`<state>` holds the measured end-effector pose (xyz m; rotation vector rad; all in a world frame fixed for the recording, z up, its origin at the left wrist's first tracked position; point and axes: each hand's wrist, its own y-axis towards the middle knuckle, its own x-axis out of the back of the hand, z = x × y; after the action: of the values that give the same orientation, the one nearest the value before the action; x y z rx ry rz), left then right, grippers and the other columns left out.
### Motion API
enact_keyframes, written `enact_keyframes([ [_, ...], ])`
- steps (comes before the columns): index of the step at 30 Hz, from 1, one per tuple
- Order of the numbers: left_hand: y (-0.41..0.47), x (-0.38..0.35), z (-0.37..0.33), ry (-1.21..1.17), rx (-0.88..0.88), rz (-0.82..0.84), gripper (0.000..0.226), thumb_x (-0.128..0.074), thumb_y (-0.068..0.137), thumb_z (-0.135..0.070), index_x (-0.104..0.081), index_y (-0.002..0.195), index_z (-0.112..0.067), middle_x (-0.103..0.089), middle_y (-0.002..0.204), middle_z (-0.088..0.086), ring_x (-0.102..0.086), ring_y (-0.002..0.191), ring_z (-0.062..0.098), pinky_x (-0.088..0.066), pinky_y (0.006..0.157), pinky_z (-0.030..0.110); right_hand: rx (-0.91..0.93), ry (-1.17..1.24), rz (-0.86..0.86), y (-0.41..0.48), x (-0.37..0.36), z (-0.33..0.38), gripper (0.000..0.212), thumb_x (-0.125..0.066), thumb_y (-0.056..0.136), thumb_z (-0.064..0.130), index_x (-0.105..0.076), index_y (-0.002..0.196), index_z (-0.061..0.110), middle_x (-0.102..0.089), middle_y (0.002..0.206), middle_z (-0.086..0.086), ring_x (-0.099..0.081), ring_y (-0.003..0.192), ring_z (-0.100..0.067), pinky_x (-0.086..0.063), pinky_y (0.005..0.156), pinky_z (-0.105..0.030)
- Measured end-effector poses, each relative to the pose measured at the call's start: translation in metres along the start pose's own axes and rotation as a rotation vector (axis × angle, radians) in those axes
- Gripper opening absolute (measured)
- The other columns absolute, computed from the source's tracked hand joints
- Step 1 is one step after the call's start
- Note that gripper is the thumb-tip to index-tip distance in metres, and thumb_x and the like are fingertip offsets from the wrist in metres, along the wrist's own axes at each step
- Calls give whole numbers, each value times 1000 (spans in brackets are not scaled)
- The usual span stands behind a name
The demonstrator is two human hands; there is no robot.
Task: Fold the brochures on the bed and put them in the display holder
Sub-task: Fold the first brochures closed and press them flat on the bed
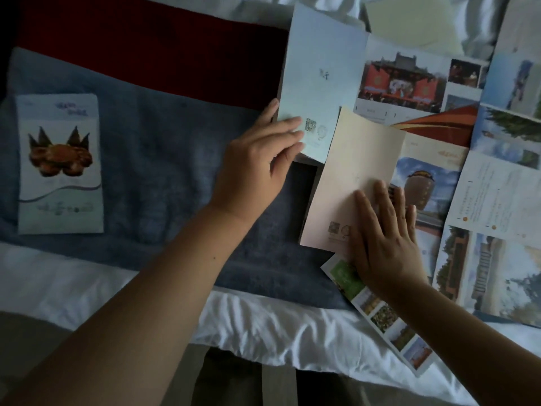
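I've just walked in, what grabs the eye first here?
Two hands in the middle: the left hand rests on a pale blue brochure, the right hand presses flat on a peach brochure. Unfolded photo brochures spread at right; one folded brochure lies alone on the blue blanket at left.

Print on blue brochure (322, 68) too blurred to read, its lower corner under left hand (257, 153), bottom of pink brochure (354, 177) hidden beneath right hand (386, 247), photo strip (383, 317) partly under it, open brochure (497, 194) cut by right edge, cream sheet (409, 22), perhaps another brochure, cut at top
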<state>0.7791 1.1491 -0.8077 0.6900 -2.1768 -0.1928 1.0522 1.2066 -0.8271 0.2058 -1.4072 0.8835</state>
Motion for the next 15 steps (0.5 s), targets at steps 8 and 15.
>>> enact_keyframes([
  [8, -18, 51, 25, -73, 331, -218, 19, -65, 100, -4, -75, 114, 2, -73, 120, 8, -71, 114, 13, -55, 100, 24, 30, -38, 2, 14, -1, 15, 67, -25, 105, 48, -7, 165, 26, 8, 172, -7, 16, 157, -27, 5, 127, -51],
  [15, -64, 116, 71, -20, 622, -254, 23, -65, 100, -11, -71, 122, -8, -70, 127, 4, -67, 120, 6, -50, 105, 21, 77, -75, 10, 29, -5, 44, 65, -22, 106, 48, -3, 165, 27, 11, 172, -6, 17, 157, -27, 10, 125, -48],
])
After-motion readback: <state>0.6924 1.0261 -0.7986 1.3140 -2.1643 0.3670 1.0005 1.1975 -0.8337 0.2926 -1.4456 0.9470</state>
